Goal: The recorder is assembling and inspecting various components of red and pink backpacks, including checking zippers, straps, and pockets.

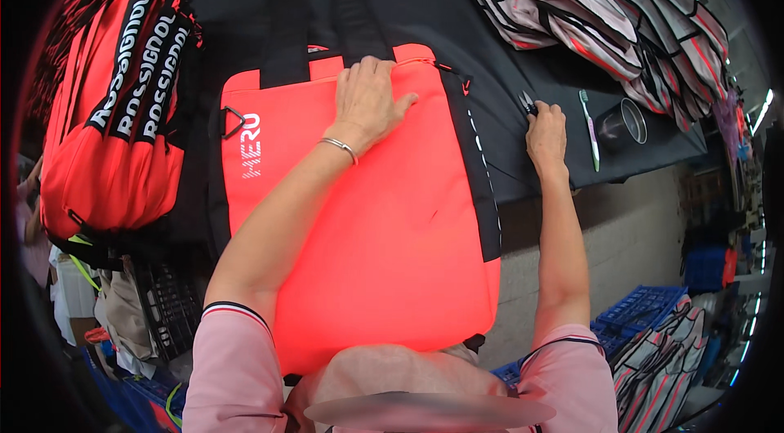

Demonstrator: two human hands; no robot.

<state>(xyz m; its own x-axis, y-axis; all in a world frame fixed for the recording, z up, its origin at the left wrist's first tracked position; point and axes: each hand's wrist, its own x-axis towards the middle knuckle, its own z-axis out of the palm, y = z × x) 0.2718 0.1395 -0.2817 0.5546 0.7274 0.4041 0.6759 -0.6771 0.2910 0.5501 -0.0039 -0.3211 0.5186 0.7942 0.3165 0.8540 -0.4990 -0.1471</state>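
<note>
A bright red-orange backpack (367, 245) with black side panels lies in front of me, its black straps running away over the table. My left hand (367, 98) rests on the backpack near its top zipper edge, fingers laid over the fabric and thumb spread to the right. To the right of the bag, my right hand (545, 139) is closed around small thread snips (527, 103), their metal tips pointing away from me. A toothbrush (590, 131) with a pale handle and green ends lies just right of that hand, beside a metal cup (624, 122).
Stacked red backpacks (114, 122) stand at the left. Grey-and-red fabric pieces (555, 8) with black edging are heaped at the far right of the black-covered table (482, 82). Blue crates (641, 306) sit below at the right, near more grey pieces (665, 359).
</note>
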